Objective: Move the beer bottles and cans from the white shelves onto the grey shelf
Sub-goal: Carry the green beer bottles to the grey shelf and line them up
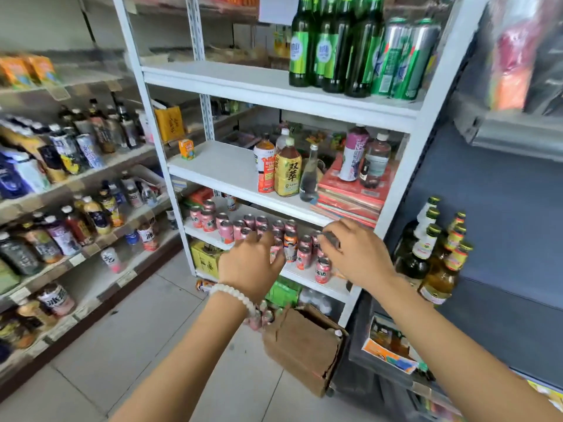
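Now, head view: both hands reach toward the pink cans (259,229) on a low white shelf (210,234). Left hand (249,266) open, fingers spread, touching cans; right hand (356,254) pinches something small and grey. Green beer bottles (332,47) and cans (402,59) stand on the top white shelf; more bottles (432,251) sit on the grey shelf (502,226).

Two bare hands reach toward pink cans (262,236) on a low tier of the white shelves (274,83) at frame centre. The left hand (248,266), a white bead bracelet (234,296) at its wrist, has fingers loosely curled; the right hand (356,254) pinches a small grey object. Green beer bottles (332,44) and cans (402,59) stand upper right; more bottles (432,251) sit on the grey shelf (502,293) at right.
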